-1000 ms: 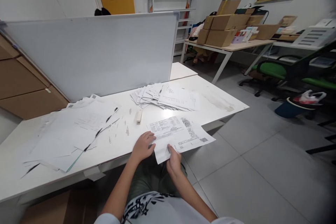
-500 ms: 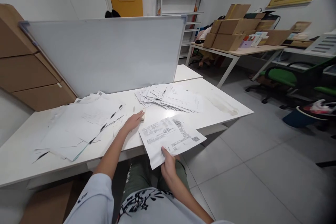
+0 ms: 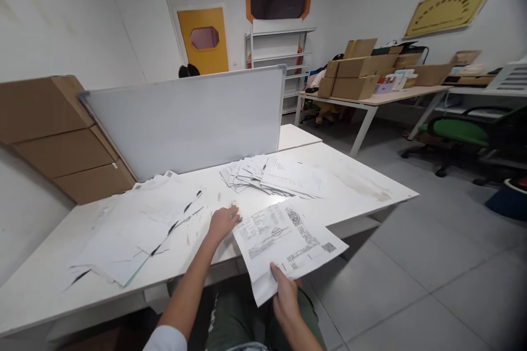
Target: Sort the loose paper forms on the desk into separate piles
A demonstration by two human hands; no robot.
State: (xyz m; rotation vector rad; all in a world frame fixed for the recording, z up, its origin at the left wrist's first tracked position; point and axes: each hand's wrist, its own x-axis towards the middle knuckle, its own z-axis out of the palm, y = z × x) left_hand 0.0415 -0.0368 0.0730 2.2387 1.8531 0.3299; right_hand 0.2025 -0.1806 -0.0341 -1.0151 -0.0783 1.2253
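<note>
My right hand [image 3: 285, 292] pinches the near edge of a printed sheet of paper [image 3: 284, 238], thumb on top. The sheet carries text blocks, a round stamp-like mark and square codes, and it is held tilted over the desk's front edge. My left hand [image 3: 223, 223] is at the sheet's upper left corner, fingers curled together close to the desk top. What lies under those fingers is too small and hidden to name. Left of it a spread of loose papers [image 3: 119, 230] covers the desk, and beyond the sheet lies an uneven paper stack [image 3: 288, 175].
A whiteboard [image 3: 193, 120] stands along the back of the white desk [image 3: 358, 170], with cardboard boxes [image 3: 61, 131] at its left. A second table [image 3: 387, 97] bears more boxes. On the right are a green chair [image 3: 461, 132] and a bin [image 3: 510, 197].
The view has tilted up and shifted left. My left hand's fingers have curled over the small pale item they were touching. My right hand keeps its hold on the printed sheet.
</note>
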